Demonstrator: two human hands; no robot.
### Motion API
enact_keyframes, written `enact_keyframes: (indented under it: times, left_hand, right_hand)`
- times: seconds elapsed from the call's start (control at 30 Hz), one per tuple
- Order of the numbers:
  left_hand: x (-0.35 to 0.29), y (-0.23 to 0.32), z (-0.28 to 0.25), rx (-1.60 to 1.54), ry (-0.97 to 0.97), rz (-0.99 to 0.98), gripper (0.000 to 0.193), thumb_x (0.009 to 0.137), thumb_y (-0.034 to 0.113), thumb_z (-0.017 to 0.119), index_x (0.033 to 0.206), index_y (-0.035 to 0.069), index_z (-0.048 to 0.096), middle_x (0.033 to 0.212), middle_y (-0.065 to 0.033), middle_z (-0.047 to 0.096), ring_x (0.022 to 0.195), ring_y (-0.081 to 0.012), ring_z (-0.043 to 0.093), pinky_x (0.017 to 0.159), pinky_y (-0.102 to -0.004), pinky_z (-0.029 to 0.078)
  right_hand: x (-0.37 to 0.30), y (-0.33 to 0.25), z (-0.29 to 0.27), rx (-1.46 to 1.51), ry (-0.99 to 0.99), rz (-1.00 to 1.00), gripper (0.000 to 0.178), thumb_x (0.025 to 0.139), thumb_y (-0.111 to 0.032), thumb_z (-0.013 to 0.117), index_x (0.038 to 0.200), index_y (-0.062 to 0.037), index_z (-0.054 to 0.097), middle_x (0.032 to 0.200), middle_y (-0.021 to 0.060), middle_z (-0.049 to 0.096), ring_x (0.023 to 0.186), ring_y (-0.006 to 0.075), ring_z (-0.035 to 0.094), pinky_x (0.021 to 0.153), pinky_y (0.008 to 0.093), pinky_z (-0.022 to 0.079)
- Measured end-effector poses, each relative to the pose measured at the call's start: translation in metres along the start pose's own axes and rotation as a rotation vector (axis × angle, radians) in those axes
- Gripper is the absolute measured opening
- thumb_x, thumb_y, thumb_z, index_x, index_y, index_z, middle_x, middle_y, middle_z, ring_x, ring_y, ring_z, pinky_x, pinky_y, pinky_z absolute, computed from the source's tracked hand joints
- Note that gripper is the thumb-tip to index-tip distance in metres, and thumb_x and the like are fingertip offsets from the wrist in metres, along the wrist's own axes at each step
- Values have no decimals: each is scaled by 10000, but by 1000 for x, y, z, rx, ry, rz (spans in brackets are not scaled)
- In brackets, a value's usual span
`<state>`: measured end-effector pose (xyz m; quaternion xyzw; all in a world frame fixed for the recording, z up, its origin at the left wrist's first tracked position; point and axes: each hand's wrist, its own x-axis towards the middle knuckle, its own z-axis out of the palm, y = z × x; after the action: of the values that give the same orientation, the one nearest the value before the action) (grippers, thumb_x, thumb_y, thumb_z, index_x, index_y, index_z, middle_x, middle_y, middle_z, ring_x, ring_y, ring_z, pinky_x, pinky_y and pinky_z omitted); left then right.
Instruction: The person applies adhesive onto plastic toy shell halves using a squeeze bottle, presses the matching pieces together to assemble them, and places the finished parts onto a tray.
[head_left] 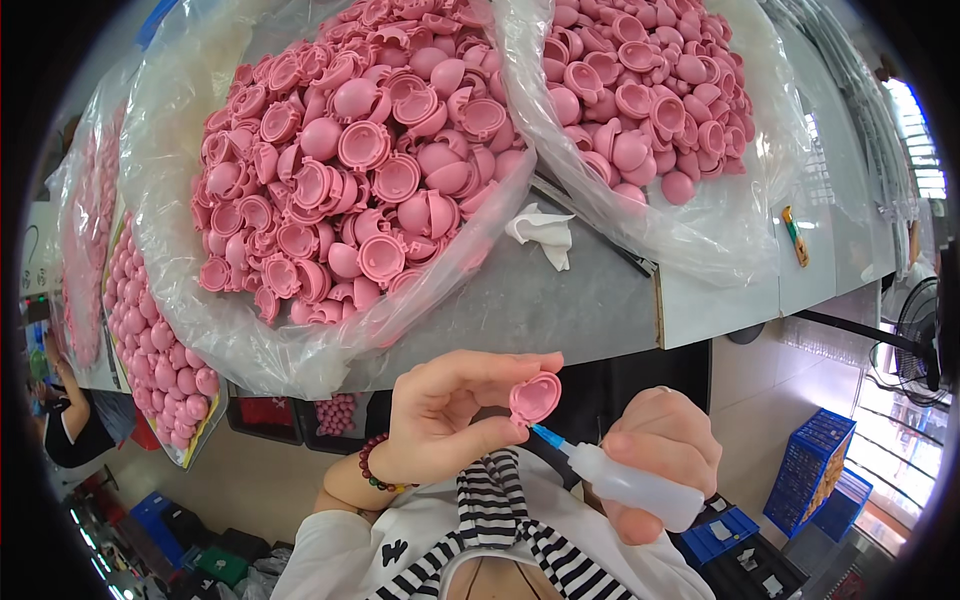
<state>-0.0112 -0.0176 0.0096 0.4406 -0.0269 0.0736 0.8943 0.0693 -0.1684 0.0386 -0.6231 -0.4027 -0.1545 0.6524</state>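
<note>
Between the thumb and fingers of my left hand [445,415] is a small pink plastic half-shell [536,398], its hollow side facing up. My right hand [665,450] is wrapped round a white squeeze bottle [630,485]. The bottle lies tilted, and its blue needle tip [547,435] meets or nearly meets the lower rim of the shell. Whether any liquid comes out cannot be made out. Beyond my hands, a big heap of pink half-shells [340,145] lies in an open clear plastic bag [190,230] on the grey table [560,320].
A second bag of pink pieces [660,110] stands at the far right. Crumpled white tissue [543,235] and an orange utility knife [795,237] lie on the table. Pink balls fill a tray [160,350] at left. Blue crates [812,465] and a fan [915,335] are at right.
</note>
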Motion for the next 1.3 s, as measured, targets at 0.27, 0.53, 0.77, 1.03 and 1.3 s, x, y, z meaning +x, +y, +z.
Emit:
enact_keyframes:
  times: [0.27,0.53,0.77,1.03,1.3]
  left_hand:
    - [-1,0,-3,-15,-7,3,405,728,-145,574,1115,-78,477,1185,-265,476,1106,-273,497,895,-351,454]
    - [-1,3,-2,-25,-3,-13,410,720,-139,589,1112,-79,485,1177,-269,481,1072,-271,524,887,-354,460]
    - [-2,4,-3,64,10,73,400,704,-142,605,1087,-85,506,1152,-277,497,1049,-271,539,885,-351,460]
    - [-7,1,-6,109,80,105,430,722,-137,588,1123,-69,450,1192,-278,463,1073,-270,521,894,-352,451]
    - [3,8,0,-434,81,-291,426,796,97,609,1148,20,382,1145,-284,499,858,-277,630,759,-318,504]
  right_hand:
    - [0,5,2,3,40,-33,591,813,-539,487,788,40,602,536,29,468,417,123,419,348,229,261]
    - [-2,4,4,-4,86,-7,589,777,-543,536,778,38,630,567,29,525,407,120,449,341,221,298]
    - [-1,4,2,-96,92,8,571,781,-527,546,770,38,632,565,45,549,397,123,460,338,217,309]
    - [-8,3,0,55,27,27,528,802,-483,560,797,41,623,576,53,542,438,147,479,369,245,352]
    - [32,77,-109,-632,525,215,377,818,-116,581,1108,60,414,848,128,591,822,179,558,678,265,450]
